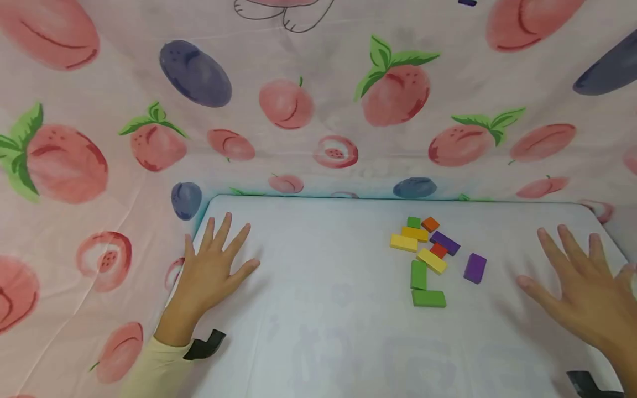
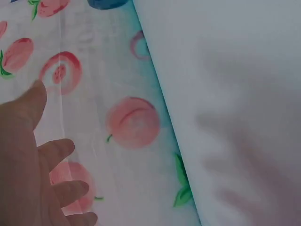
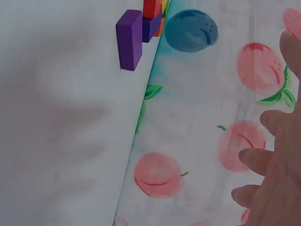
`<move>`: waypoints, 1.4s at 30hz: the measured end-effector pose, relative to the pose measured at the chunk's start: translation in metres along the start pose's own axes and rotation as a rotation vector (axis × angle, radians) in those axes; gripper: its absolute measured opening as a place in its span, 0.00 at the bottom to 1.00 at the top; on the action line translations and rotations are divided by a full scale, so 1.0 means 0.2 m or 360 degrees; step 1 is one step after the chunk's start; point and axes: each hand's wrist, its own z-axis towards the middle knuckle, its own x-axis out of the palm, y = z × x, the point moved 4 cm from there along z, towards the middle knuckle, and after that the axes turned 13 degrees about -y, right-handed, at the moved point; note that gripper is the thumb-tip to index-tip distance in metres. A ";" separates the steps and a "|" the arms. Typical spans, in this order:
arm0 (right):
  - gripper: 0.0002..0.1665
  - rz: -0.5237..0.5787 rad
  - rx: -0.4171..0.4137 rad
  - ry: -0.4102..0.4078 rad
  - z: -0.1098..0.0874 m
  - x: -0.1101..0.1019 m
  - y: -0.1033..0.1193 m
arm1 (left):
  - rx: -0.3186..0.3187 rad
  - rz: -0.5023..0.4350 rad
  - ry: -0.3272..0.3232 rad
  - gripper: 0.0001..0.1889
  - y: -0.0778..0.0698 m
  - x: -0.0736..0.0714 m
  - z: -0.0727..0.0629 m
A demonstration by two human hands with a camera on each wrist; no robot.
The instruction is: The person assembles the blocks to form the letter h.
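Several coloured wooden blocks lie in a loose cluster right of the middle of a white table (image 1: 318, 331). Among them are a green block (image 1: 429, 299) nearest me, a yellow block (image 1: 432, 261), a red block (image 1: 438, 250), an orange block (image 1: 430, 224) and a purple block (image 1: 475, 268) lying apart at the right. My left hand (image 1: 209, 276) is spread above the table's left side, holding nothing. Over the right side my right hand (image 1: 589, 290) is spread too, with nothing held; the separate purple block (image 3: 129, 40) is the thing nearest to it.
A fruit-patterned cloth (image 1: 224, 182) hangs behind the table and down its left side. Black straps (image 1: 205, 345) show at both wrists. A small dark object (image 1: 466, 3) appears at the top edge of the head view.
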 end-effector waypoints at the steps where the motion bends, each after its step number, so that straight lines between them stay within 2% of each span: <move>1: 0.65 0.0010 0.0001 0.0011 0.00 0.01 0.01 | 0.0011 -0.0024 -0.0015 0.39 -0.02 0.00 0.01; 5: 0.63 0.0041 -0.0034 0.0058 -0.01 0.03 0.06 | 0.0081 -0.0173 -0.0066 0.34 -0.14 0.02 0.06; 10: 0.60 0.0151 -0.0067 0.0164 0.00 0.05 0.15 | 0.0157 -0.0382 -0.0040 0.30 -0.34 0.09 0.16; 14: 0.55 0.0274 -0.0077 0.0264 0.01 0.07 0.21 | 0.0183 -0.0572 0.0050 0.26 -0.52 0.16 0.26; 17: 0.50 0.0417 -0.0095 0.0297 0.02 0.09 0.27 | 0.0160 -0.0734 0.0163 0.25 -0.63 0.24 0.33; 21: 0.34 0.0699 -0.0122 0.0290 0.02 0.12 0.35 | 0.0108 -0.0966 0.0321 0.24 -0.77 0.38 0.41; 24: 0.24 0.0912 -0.0084 0.0384 0.02 0.17 0.38 | 0.0072 -0.1066 0.0397 0.22 -0.87 0.48 0.47; 28: 0.24 0.1094 0.0104 0.0645 0.02 0.26 0.42 | 0.0005 -0.1065 0.0446 0.19 -0.98 0.61 0.52; 31: 0.26 0.1146 0.0212 0.0777 0.02 0.31 0.44 | -0.0029 -0.1009 0.0449 0.18 -1.05 0.70 0.55; 36: 0.24 0.1143 0.0228 0.0875 0.02 0.35 0.48 | -0.0026 -0.0864 0.0409 0.19 -1.13 0.79 0.58; 42: 0.22 0.1096 0.0173 0.0935 0.01 0.40 0.49 | -0.0075 -0.0740 0.0425 0.19 -1.20 0.83 0.59</move>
